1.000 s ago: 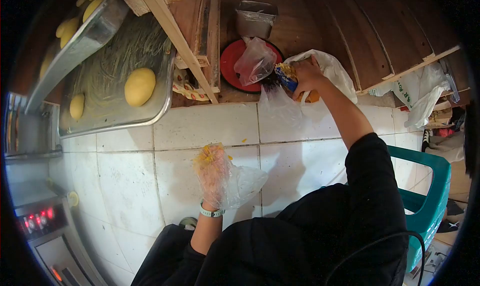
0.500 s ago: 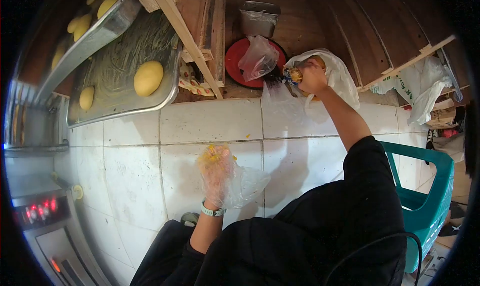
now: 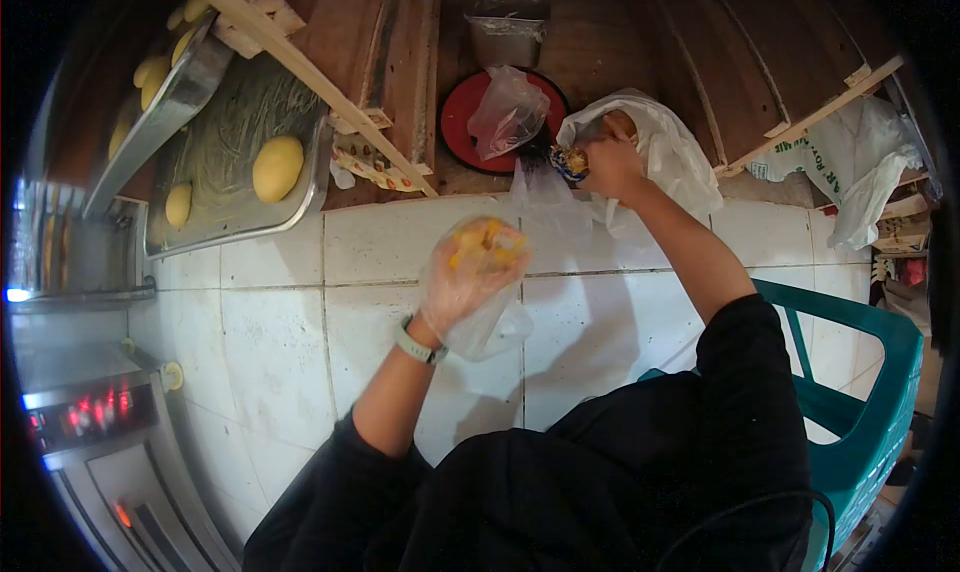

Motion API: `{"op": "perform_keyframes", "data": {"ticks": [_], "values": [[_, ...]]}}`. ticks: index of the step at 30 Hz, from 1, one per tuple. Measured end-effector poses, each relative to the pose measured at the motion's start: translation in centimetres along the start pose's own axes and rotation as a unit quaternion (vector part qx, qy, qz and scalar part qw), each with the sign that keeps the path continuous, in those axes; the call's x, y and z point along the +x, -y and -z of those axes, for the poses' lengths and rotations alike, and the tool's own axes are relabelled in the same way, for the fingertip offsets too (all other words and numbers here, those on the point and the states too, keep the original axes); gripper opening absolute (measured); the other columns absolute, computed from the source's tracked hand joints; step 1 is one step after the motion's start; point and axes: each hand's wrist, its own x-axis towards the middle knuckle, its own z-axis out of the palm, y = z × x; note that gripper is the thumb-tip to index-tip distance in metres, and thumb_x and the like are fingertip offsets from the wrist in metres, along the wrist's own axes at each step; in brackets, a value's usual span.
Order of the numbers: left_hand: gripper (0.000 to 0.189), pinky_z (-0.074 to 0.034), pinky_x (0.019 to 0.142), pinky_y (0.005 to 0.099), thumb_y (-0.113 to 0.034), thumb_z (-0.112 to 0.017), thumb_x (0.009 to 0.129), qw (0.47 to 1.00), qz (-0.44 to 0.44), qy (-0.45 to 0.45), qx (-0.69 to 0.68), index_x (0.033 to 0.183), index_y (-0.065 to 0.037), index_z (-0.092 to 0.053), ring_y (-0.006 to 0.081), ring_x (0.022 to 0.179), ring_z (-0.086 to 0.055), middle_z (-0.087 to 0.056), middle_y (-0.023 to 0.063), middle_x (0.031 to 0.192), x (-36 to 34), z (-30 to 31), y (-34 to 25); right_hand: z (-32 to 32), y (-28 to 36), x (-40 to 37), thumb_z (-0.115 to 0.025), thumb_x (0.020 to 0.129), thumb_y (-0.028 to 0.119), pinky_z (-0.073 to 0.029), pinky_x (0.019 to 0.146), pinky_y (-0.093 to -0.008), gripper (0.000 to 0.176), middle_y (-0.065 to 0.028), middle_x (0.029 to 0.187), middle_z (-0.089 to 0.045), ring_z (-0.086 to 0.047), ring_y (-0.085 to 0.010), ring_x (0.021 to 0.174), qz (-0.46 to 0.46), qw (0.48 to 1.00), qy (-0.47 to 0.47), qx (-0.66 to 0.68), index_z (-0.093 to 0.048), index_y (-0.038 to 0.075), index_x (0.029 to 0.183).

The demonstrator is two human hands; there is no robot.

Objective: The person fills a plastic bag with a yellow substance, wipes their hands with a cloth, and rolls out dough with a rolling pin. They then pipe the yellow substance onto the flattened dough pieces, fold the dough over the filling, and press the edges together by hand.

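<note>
My left hand (image 3: 475,272) is wrapped in a clear plastic bag (image 3: 495,332), with a pale watch on the wrist. Its fingers curl around yellow crumbly food (image 3: 487,242), above the tiled floor. My right hand (image 3: 612,167) is closed at the mouth of a white plastic bag (image 3: 675,157) on the wooden shelf. A blue-and-gold patterned thing (image 3: 568,162) shows at its fingers; I cannot tell what it is. Behind the fingers, something brown (image 3: 620,125) sits in the white bag.
A red round lid (image 3: 465,122) bears a crumpled clear bag (image 3: 510,112), with a metal container (image 3: 507,32) behind. At left, a metal tray (image 3: 225,152) holds yellow dough balls (image 3: 277,168), near an oven (image 3: 100,412) with red lights. A teal plastic chair (image 3: 865,402) stands at right.
My left hand has moved up and to the right and turned, showing more of the yellow food. My right hand has shifted slightly left and down, still at the white bag.
</note>
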Motion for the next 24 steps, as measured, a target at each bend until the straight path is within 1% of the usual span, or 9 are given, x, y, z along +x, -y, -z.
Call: {"op": "perform_keyframes", "data": {"ticks": [2,4,7,12,15,17,18,20,24], "values": [[0.033,-0.040,0.097,0.0441,-0.033,-0.049,0.092,0.954,0.017,0.142,-0.265,0.111,-0.006,-0.056,0.0234,0.113,-0.049,-0.056,0.0100,0.118,2.9,0.9,0.5,0.9,-1.9,0.1,-0.076,0.058,0.032,-0.024,0.112,-0.0400,0.051,-0.0169,0.112,-0.061,-0.053,-0.0305,0.113,0.020,0.997,0.005,0.075,-0.067,0.006,0.101],[0.031,-0.042,0.095,0.0420,-0.029,-0.050,0.091,0.975,-0.002,0.158,-0.153,0.110,-0.006,-0.056,0.0231,0.110,-0.051,-0.057,0.0104,0.115,6.1,1.0,0.3,1.1,-3.6,-0.5,-0.076,0.059,0.031,-0.027,0.110,-0.0395,0.050,-0.0174,0.116,-0.061,-0.050,-0.0320,0.118,0.038,0.988,0.012,0.149,-0.067,0.008,0.103],[0.027,-0.046,0.092,0.0390,-0.025,-0.052,0.090,0.982,-0.029,0.187,0.000,0.110,-0.006,-0.055,0.0226,0.106,-0.054,-0.057,0.0109,0.112,10.8,1.0,0.1,1.1,-5.1,-2.5,-0.077,0.058,0.024,-0.030,0.108,-0.0384,0.053,-0.0191,0.120,-0.058,-0.041,-0.0342,0.127,0.065,0.970,-0.091,0.216,-0.066,0.008,0.108],[0.024,-0.050,0.087,0.0349,-0.018,-0.054,0.089,0.961,-0.036,0.246,0.118,0.109,-0.005,-0.053,0.0220,0.101,-0.058,-0.059,0.0117,0.107,16.7,1.3,1.7,1.5,-4.8,-4.4,-0.078,0.059,0.019,-0.031,0.106,-0.0394,0.055,-0.0184,0.124,-0.054,-0.033,-0.0338,0.133,0.127,0.958,0.007,0.257,-0.063,0.006,0.111],[0.027,-0.052,0.081,0.0325,-0.018,-0.067,0.081,0.958,0.085,0.216,0.170,0.102,-0.005,-0.056,0.0193,0.089,-0.061,-0.062,0.0082,0.097,17.5,0.6,2.2,1.9,-4.0,-5.2,-0.075,0.061,0.013,-0.031,0.106,-0.0396,0.054,-0.0197,0.126,-0.053,-0.031,-0.0335,0.134,0.128,0.957,0.033,0.260,-0.062,0.003,0.112],[0.038,-0.051,0.075,0.0320,-0.027,-0.077,0.070,0.838,-0.067,0.249,0.482,0.094,-0.004,-0.058,0.0168,0.081,-0.062,-0.064,0.0057,0.087,17.0,-1.6,-0.6,1.3,-3.7,-5.1,-0.073,0.063,0.017,-0.030,0.107,-0.0419,0.048,-0.0209,0.113,-0.060,-0.041,-0.0351,0.126,0.142,0.961,-0.012,0.237,-0.062,0.002,0.108],[0.038,-0.051,0.075,0.0320,-0.027,-0.077,0.070,0.837,-0.064,0.250,0.482,0.094,-0.004,-0.058,0.0168,0.081,-0.062,-0.064,0.0057,0.087,17.1,-1.5,0.2,1.2,-3.4,-4.9,-0.073,0.063,0.017,-0.030,0.107,-0.0419,0.048,-0.0209,0.113,-0.060,-0.041,-0.0351,0.126,0.142,0.960,-0.012,0.240,-0.062,0.002,0.108],[0.041,-0.050,0.068,0.0402,-0.035,-0.076,0.063,0.814,-0.088,0.215,0.533,0.089,-0.005,-0.063,0.0334,0.077,-0.062,-0.064,0.0154,0.083,17.3,-0.8,2.3,1.1,-3.0,-4.6,-0.071,0.064,0.020,-0.027,0.109,-0.0434,0.041,-0.0195,0.092,-0.065,-0.051,-0.0366,0.114,0.191,0.970,0.021,0.148,-0.063,-0.001,0.098],[0.046,-0.050,0.066,0.0429,-0.040,-0.076,0.059,0.742,-0.077,0.215,0.630,0.087,-0.007,-0.065,0.0354,0.076,-0.062,-0.064,0.0165,0.081,16.4,-2.9,0.9,1.0,-1.8,-5.5,-0.074,0.061,0.025,-0.024,0.111,-0.0458,0.047,-0.0179,0.075,-0.064,-0.056,-0.0359,0.104,0.195,0.975,0.049,0.095,-0.060,-0.002,0.096]]}}
